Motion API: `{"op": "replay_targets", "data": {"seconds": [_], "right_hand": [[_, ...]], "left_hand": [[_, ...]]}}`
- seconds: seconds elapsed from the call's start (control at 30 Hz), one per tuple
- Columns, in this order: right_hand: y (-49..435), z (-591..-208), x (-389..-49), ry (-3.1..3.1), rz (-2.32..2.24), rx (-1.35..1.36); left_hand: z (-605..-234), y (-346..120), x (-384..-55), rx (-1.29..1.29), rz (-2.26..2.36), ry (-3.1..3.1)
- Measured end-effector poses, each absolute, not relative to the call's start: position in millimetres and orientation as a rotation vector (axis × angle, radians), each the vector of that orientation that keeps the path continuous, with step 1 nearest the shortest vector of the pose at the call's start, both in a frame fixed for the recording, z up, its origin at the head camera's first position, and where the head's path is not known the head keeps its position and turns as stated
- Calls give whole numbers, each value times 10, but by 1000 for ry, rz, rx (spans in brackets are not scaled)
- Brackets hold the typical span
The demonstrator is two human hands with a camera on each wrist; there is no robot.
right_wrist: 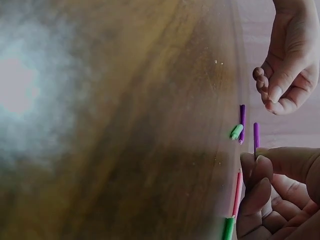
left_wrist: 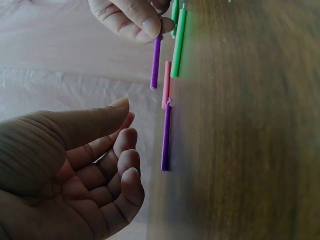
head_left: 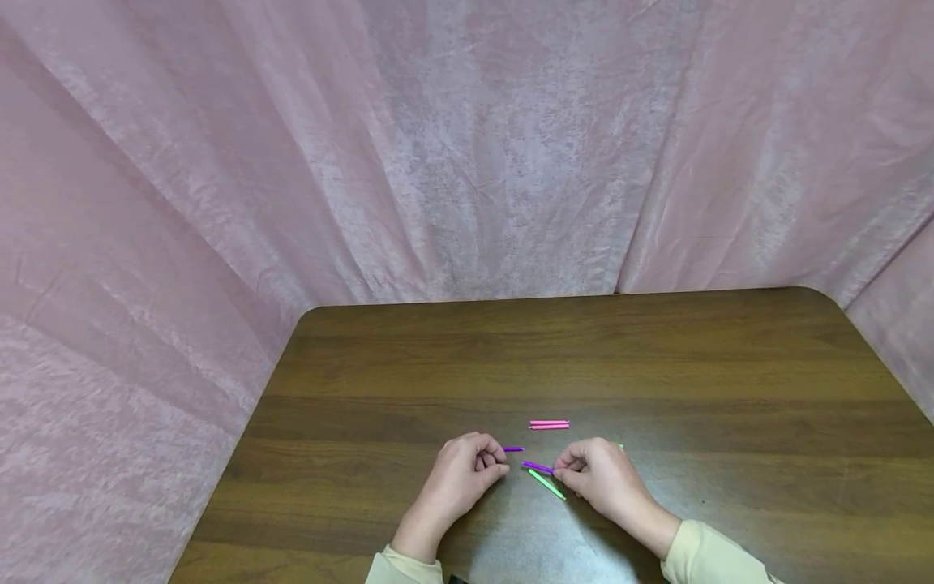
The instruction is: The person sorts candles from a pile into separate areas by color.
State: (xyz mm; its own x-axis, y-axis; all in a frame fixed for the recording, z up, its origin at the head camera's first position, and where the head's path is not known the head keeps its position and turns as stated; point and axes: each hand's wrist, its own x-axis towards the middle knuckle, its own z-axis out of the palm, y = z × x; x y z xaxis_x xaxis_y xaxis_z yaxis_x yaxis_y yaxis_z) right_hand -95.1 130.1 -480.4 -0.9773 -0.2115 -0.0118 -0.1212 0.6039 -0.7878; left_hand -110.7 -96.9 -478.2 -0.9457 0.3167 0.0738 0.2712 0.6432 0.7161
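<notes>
Thumb and fingertips of my right hand (head_left: 601,478) pinch one end of a thin purple candle (head_left: 537,467), which points left, held just over the table in the left wrist view. My left hand (head_left: 460,478) holds nothing; its fingers are loosely bent, thumb apart from them. Beside those fingers a second purple candle (left_wrist: 166,137) lies on the wood. A green candle (head_left: 547,484) rests at a slant below the held one. Another green candle (right_wrist: 228,228) is mostly hidden behind the right hand in the head view.
Two pink candles (head_left: 549,427) lie side by side on the table, farther back than both hands. The brown wooden table (head_left: 350,365) has rounded far corners, and pink curtains (head_left: 481,162) hang behind it and at the sides. A small dark object (head_left: 457,579) shows at the bottom edge.
</notes>
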Motion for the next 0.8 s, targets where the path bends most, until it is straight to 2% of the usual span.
{"op": "replay_targets", "data": {"seconds": [0.8], "right_hand": [[1119, -4814, -1101, 2811, -1244, -354]], "left_hand": [[-4775, -946, -1035, 587, 1209, 2785]]}}
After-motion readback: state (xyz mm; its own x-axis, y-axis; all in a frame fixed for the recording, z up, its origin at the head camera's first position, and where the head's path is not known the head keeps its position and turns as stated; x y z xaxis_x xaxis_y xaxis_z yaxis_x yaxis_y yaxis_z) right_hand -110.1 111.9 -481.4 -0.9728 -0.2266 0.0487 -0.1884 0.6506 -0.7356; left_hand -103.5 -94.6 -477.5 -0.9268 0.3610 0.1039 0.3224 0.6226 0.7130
